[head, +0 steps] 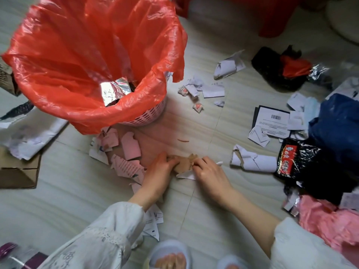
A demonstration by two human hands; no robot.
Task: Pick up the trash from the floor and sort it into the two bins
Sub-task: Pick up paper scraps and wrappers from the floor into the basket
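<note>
Both hands gather scraps on the tiled floor beside a red-lined bin.

The left hand (161, 167) and right hand (208, 171) both grip a brown cardboard scrap (183, 164) at floor level, with a white paper piece (187, 175) under the right fingers. The white basket bin (149, 115), lined with a red bag (81, 55), holds crumpled foil (114, 90). Pink paper scraps (126, 152) lie just beside the left hand; a black snack wrapper (295, 158) lies well to the right.

1. left sleeve (101, 235): pale white-grey fabric, loose, gathered at the cuff, with embroidered eyelet and flower patterns along its length.
2. right sleeve (299, 247): the same pale fabric, plainer where it shows, pushed up the forearm.
3. left hand (161, 167) and right hand (209, 171): bare, no rings or watch visible.
4. slippers (169, 253): pale lavender-white, open-toed.
</note>
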